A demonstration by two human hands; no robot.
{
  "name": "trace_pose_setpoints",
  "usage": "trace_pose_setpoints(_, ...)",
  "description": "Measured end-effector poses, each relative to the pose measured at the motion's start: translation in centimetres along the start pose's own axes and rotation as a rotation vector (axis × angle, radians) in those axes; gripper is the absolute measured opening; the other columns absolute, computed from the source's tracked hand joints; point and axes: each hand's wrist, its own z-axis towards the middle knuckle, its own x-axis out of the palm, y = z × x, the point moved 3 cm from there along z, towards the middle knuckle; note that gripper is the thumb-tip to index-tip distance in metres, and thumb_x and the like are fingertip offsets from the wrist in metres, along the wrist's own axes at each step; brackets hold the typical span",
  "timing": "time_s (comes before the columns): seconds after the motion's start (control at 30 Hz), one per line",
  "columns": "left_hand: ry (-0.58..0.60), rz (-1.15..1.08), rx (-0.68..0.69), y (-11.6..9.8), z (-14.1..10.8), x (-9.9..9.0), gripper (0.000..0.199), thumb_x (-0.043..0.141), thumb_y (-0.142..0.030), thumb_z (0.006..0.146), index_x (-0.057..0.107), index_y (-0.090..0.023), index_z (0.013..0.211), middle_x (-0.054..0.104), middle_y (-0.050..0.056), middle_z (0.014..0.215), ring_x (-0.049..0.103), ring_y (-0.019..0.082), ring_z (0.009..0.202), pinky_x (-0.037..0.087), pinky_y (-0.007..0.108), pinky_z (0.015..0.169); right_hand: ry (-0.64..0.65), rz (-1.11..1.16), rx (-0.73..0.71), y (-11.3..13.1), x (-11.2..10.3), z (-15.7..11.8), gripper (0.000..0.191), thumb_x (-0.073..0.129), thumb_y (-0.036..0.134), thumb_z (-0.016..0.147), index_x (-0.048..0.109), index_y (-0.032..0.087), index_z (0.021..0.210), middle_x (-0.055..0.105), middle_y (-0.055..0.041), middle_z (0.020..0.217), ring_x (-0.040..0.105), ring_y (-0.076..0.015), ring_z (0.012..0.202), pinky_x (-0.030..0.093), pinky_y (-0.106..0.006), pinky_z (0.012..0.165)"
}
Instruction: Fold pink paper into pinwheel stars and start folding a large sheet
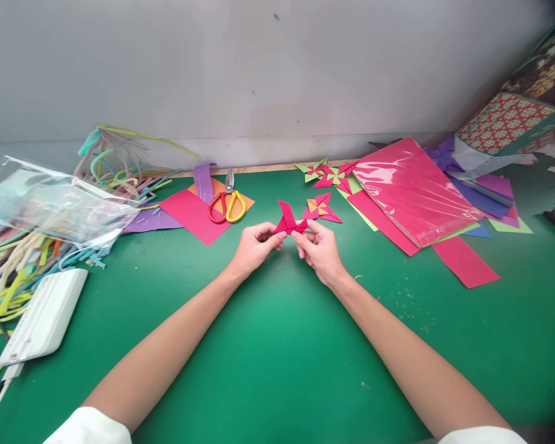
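Observation:
Between my two hands is a small folded piece of pink-red paper (pixel 287 218), with one strip of it pointing up. My left hand (pixel 258 248) pinches its left end between thumb and fingers. At its right end my right hand (pixel 320 250) grips it the same way, thumb on the near side. Just behind lies a folded paper star (pixel 321 208) in pink and orange. Further back sit more folded stars (pixel 333 177) in pink and green. Scissors (pixel 228 200) with one red and one yellow handle rest on coloured paper, left of my hands.
A pink square sheet (pixel 197 216) lies under the scissors. To the right is a plastic-wrapped pack of red paper (pixel 416 191) over loose sheets. Pipe cleaners (pixel 23 259), a clear bag (pixel 55 194) and a white power bank (pixel 46 314) occupy the left of the green table (pixel 282 357).

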Motion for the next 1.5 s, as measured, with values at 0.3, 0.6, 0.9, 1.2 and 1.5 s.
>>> trace_pose_setpoints(0.3,0.063,-0.216,0.034,0.0,0.1,-0.5,0.039,0.051,-0.050,0.104,0.069,-0.020,0.121,0.074,0.007,0.103,0.068,0.018,0.089,0.051,0.028,0.077,0.056,0.076,-0.128,0.2,-0.1,0.3,0.016,0.078,0.034,0.085,0.075,0.025,0.098,0.073,-0.0029,0.097,0.067,-0.0167,0.076,0.057,-0.026,0.058)
trace_pose_setpoints(0.6,0.123,-0.157,0.053,-0.3,0.1,-0.3,0.032,0.074,-0.040,0.092,0.070,-0.018,0.115,0.071,0.008,0.111,0.067,0.021,0.104,0.054,0.033,0.093,0.146,-0.163,-0.261,0.4,0.5,-0.2,0.022,0.064,0.024,0.093,0.074,0.027,0.112,0.073,-0.0046,0.114,0.070,-0.0213,0.098,0.062,-0.031,0.077)
trace_pose_setpoints(0.9,0.047,-0.159,0.001,0.4,0.5,-0.4,0.032,0.080,-0.041,0.085,0.070,-0.017,0.102,0.066,0.003,0.092,0.063,0.017,0.087,0.053,0.030,0.083,0.087,-0.254,-0.264,0.3,0.5,-0.2,0.051,0.064,0.023,0.094,0.059,0.035,0.143,0.062,-0.0066,0.131,0.068,-0.0200,0.103,0.063,-0.029,0.078)
trace_pose_setpoints(1.2,0.017,-0.218,-0.019,0.3,0.4,-0.7,0.024,0.073,-0.039,0.089,0.063,-0.018,0.092,0.062,0.001,0.089,0.056,0.015,0.081,0.047,0.025,0.076,0.179,-0.325,-0.351,0.9,0.9,-0.7,0.037,0.061,0.014,0.091,0.078,0.034,0.118,0.053,-0.0064,0.148,0.068,-0.0228,0.111,0.065,-0.033,0.077)
trace_pose_setpoints(1.5,0.037,-0.220,-0.028,0.0,0.2,-0.5,0.027,0.073,-0.041,0.090,0.060,-0.017,0.090,0.057,-0.001,0.085,0.052,0.013,0.077,0.042,0.024,0.072,0.155,-0.439,-0.422,1.1,1.0,-0.8,0.030,0.065,0.012,0.090,0.080,0.031,0.107,0.047,-0.0062,0.155,0.067,-0.0218,0.107,0.064,-0.039,0.085)
